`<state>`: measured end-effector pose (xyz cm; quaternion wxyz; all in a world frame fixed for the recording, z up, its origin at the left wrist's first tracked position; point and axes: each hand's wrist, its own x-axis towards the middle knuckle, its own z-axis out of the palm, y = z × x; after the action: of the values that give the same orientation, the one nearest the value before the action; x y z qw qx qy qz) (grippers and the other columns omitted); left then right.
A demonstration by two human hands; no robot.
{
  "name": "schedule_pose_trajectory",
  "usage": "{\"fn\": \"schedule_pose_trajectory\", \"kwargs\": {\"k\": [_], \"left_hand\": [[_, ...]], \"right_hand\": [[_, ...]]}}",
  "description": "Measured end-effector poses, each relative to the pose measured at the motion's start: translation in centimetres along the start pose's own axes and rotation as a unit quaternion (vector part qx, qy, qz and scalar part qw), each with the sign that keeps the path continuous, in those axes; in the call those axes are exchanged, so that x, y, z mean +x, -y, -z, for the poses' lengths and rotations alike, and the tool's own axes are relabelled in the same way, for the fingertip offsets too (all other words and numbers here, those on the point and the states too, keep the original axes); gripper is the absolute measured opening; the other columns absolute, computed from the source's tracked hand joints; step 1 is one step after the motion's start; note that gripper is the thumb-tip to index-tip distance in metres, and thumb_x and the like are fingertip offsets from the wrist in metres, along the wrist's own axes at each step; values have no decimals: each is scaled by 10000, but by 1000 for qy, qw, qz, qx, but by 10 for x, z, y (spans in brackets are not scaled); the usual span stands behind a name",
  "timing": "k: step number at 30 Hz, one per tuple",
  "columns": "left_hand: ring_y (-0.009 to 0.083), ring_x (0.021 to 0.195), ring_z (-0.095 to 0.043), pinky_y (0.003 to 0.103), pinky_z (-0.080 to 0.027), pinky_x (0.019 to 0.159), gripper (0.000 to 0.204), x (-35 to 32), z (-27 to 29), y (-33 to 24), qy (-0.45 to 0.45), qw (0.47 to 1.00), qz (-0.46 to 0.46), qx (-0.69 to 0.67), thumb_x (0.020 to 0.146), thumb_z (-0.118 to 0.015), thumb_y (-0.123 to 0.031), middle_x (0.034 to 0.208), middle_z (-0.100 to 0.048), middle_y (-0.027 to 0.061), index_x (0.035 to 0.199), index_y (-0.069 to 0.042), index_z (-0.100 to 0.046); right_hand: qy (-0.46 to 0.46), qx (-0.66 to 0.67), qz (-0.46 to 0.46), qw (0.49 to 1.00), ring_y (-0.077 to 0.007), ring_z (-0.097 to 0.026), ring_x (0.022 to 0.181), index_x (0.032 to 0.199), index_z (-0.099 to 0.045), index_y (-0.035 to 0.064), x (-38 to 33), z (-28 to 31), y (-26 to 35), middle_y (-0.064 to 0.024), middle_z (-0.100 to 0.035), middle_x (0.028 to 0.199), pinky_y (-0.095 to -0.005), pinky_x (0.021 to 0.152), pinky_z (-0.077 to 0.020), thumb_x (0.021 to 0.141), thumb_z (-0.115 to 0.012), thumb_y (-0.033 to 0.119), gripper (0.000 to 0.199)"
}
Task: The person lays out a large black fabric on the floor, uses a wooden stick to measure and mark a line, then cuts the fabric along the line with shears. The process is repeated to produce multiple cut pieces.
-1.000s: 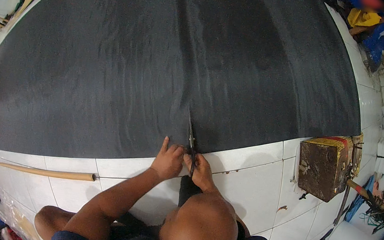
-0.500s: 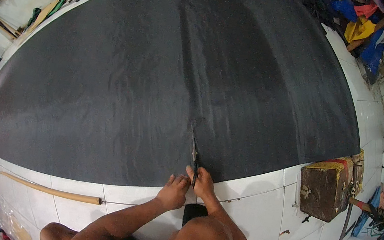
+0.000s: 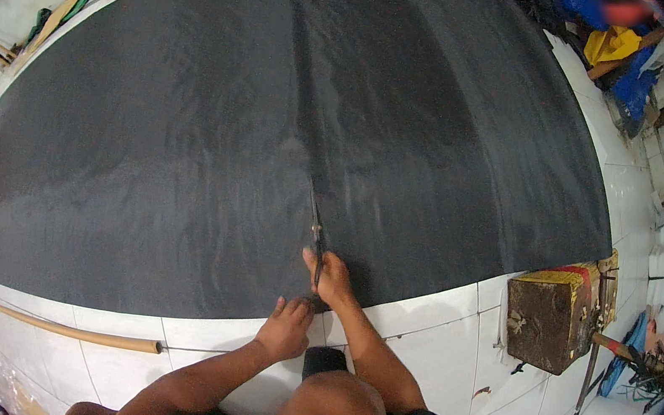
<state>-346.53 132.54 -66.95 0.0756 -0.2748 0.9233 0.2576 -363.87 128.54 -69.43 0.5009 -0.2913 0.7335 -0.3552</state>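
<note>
A large sheet of black fabric [image 3: 188,145] lies spread on the floor, with a long crease running away from me. In my right hand [image 3: 328,279] is a pair of dark long-bladed scissors [image 3: 315,226]. Their blades point away from me along the sheet, a little in from its near edge. My left hand [image 3: 285,330] is closed at that near edge, left of the right wrist, and pinches the fabric. The left fingertips are partly hidden. Whether the scissor blades are parted cannot be made out.
A worn brown box [image 3: 547,323] stands against the sheet's right corner, with a hammer [image 3: 614,346] beside it. A tan tube [image 3: 77,329] with a thin rod lies on the white tiles [image 3: 432,340] at left. Coloured cloths [image 3: 614,45] are heaped at the far right.
My right hand and the scissors have moved farther in over the sheet, away from its near edge. My left hand stays at the edge, and the whole view has shifted slightly.
</note>
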Motion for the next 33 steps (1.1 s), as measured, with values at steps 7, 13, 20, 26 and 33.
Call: {"fn": "schedule_pose_trajectory", "kwargs": {"k": [7,13,20,26,33], "left_hand": [[387,1322,-420,626,-307,1122,695,16,21,-15,70,997,30,1,820,-654,-218,1336,-483,213,1430,13,-413],[406,1179,-480,697,-340,1044,702,27,30,-26,77,994,78,2,814,-681,-275,1222,-484,191,1456,-152,-425],[375,1215,-453,717,-325,1045,712,34,25,-26,126,989,73,6,848,-667,-253,1271,-445,160,1497,-136,-400],[375,1156,-485,718,-333,1020,677,29,15,-21,81,995,58,14,838,-634,-233,1213,-502,156,1481,-133,-448],[368,1136,-507,719,-373,977,615,27,11,-18,72,996,47,16,865,-573,-207,1198,-516,159,1466,-118,-472]], "right_hand": [[-37,15,58,997,-131,-529,500,736,-533,76,39,1,9,-19,-519,606,-288,480,-425,902,-670,577,545],[-15,28,5,999,-131,-536,484,723,-525,75,32,-2,27,-17,-509,565,-288,466,-427,910,-669,563,542],[-24,-2,45,999,-145,-532,501,703,-509,85,97,-1,49,-21,-513,568,-311,500,-438,899,-631,636,597],[-24,22,52,998,-139,-524,511,697,-503,89,159,0,95,-23,-515,593,-313,496,-434,881,-644,650,607],[3,45,58,997,-129,-515,508,682,-500,96,184,1,114,-15,-507,591,-311,484,-424,880,-653,636,596]]}}
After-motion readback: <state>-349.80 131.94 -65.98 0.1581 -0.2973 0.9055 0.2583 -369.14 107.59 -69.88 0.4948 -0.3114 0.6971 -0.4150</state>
